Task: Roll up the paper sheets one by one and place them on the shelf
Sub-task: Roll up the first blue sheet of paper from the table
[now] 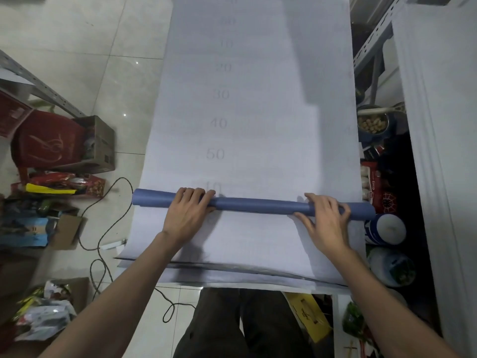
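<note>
A long pale paper sheet (258, 99) printed with faint numbers lies stretched away from me on the floor. Its near part is wound into a blue roll (258, 205) lying crosswise. My left hand (187, 209) rests over the roll left of centre, fingers curled across the top. My right hand (324, 215) presses on the roll near its right end, fingers spread. More flat sheets (232, 254) lie stacked under the roll, towards me. A metal shelf frame (371, 45) stands at the right.
A black cable (103, 228) loops over the tiles at the left. Cardboard boxes (100, 143), a red bag and snack packets crowd the left side. Tins, jars and a white-blue tub (387, 228) sit tight against the sheet's right edge. A white panel (444, 151) stands at the far right.
</note>
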### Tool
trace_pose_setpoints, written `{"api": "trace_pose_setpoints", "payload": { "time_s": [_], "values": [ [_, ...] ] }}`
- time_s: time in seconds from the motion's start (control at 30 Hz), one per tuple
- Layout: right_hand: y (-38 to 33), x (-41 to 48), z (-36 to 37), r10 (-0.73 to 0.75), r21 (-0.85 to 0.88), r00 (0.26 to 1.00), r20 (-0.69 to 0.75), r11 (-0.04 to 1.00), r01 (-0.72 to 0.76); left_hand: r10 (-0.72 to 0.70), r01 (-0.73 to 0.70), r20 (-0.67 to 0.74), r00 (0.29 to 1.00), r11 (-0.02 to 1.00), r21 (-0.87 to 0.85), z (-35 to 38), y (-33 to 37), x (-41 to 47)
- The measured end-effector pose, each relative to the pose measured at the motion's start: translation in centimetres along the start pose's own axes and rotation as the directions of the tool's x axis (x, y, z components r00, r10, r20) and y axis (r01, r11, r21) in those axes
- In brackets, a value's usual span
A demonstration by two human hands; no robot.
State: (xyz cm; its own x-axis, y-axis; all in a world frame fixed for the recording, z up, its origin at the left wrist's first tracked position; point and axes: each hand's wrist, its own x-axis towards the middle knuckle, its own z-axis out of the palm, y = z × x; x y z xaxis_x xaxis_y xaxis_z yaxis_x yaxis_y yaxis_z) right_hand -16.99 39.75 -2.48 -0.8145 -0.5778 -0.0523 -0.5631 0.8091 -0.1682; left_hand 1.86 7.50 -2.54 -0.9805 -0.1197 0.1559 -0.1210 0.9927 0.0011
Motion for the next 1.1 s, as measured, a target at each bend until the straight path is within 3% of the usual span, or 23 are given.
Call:
{"api": "trace_pose_setpoints", "payload": {
  "time_s": [0.23, 0.37, 0.47, 0.6, 0.97, 1.1],
  "values": [
    [-0.2, 0.0, 0.2, -0.030, -0.034, 0.996, -0.079, 0.999, 0.027, -0.022, 0.022, -0.014, 1.000, 0.999, -0.033, 0.4, 0.2, -0.8],
    [-0.1, 0.0, 0.4, -0.053, -0.082, 0.999, -0.006, 0.995, 0.052, -0.052, 0.052, -0.005, 0.999, 0.999, -0.011, 0.0, 0.3, -0.1],
    [0.5, -0.1, 0.4, -0.077, -0.115, 0.996, -0.047, 0.991, 0.071, -0.038, 0.038, 0.013, 0.999, 0.999, 0.001, -0.5, 0.1, 0.1],
    [0.9, -0.4, 0.2, -0.066, -0.059, 0.992, -0.108, 0.996, 0.060, -0.005, 0.005, -0.017, 1.000, 1.000, 0.011, -0.6, -0.1, 0.0],
    [0.9, 1.0, 0.0, -0.071, -0.069, 0.995, -0.072, 0.995, 0.066, -0.028, 0.026, 0.041, 0.999, 0.999, 0.048, -0.2, 0.1, 0.7],
    [1.5, 1.2, -0.2, -0.049, 0.030, 0.994, -0.095, 0.998, 0.052, -0.001, 0.001, 0.015, 1.000, 1.000, 0.006, 0.0, -0.1, -0.2]
  ]
}}
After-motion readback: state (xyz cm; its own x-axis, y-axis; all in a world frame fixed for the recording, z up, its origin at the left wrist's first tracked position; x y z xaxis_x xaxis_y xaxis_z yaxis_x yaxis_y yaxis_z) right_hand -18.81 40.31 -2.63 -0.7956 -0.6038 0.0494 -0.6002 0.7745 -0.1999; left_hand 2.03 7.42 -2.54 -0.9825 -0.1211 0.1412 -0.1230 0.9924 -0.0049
